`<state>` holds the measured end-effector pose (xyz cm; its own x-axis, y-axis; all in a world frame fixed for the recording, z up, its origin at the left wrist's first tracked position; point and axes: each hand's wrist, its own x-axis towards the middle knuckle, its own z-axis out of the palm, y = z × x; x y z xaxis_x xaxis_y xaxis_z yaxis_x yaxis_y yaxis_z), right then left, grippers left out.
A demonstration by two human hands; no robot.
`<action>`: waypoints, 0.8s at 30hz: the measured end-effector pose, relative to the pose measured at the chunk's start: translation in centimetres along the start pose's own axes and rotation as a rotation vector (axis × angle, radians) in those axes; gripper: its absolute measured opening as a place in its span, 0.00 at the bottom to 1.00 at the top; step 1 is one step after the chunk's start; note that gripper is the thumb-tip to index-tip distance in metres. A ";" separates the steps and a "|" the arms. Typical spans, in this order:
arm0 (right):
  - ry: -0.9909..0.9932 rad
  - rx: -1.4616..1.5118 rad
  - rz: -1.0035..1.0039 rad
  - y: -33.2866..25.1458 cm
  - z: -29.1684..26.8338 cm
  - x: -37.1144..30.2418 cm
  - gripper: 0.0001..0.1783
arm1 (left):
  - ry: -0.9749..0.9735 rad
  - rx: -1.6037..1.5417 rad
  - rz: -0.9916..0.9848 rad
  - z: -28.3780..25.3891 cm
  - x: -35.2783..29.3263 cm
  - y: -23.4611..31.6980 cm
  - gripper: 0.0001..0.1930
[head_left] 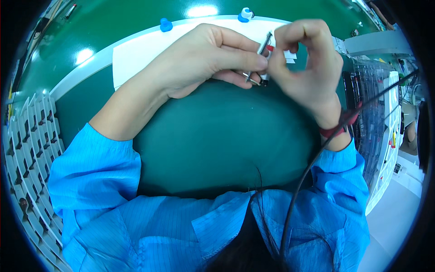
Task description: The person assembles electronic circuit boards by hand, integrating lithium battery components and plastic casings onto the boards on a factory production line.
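My left hand (204,59) pinches a small slim part (264,47) between thumb and fingers. The part is white and black with thin metal pieces at its lower end; its exact kind I cannot make out. Right beside it, my right hand (312,68) is curled, thumb and forefinger close together and somewhat blurred. A tiny red bit (270,47) shows between the two hands, at the right fingertips. Whatever those fingertips grip is mostly hidden. A red band (333,131) circles my right wrist.
White paper (140,56) lies behind my hands on the green table (226,136). Two blue-capped items (166,25) (246,15) stand along its far edge. Pale slotted trays (34,149) are at left, clear plastic trays (374,99) at right. A dark strand (312,158) crosses the right side.
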<state>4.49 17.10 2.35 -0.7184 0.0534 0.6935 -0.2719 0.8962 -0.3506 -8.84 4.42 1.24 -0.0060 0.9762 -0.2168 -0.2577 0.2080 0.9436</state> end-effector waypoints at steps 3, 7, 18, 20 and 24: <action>-0.135 0.506 0.224 -0.5 -1.7 0.6 0.14 | 0.037 -0.175 0.062 -1.4 0.1 0.1 0.14; -0.019 0.352 0.294 0.7 -0.7 1.8 0.15 | 0.018 -0.211 0.037 -1.5 0.4 0.2 0.14; 0.001 0.094 0.209 1.4 0.6 1.7 0.19 | 0.019 -0.084 0.017 -1.2 0.0 0.6 0.14; -0.013 0.085 0.208 1.3 0.7 1.7 0.18 | 0.037 -0.042 0.015 -1.0 -0.2 0.7 0.14; -0.043 0.122 0.208 0.8 0.5 1.5 0.15 | 0.007 -0.073 0.018 -0.9 -0.1 0.6 0.14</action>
<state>2.89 17.65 2.75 -0.7929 0.2098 0.5721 -0.1891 0.8078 -0.5583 -9.83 4.42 1.57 -0.0177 0.9792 -0.2021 -0.3273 0.1854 0.9266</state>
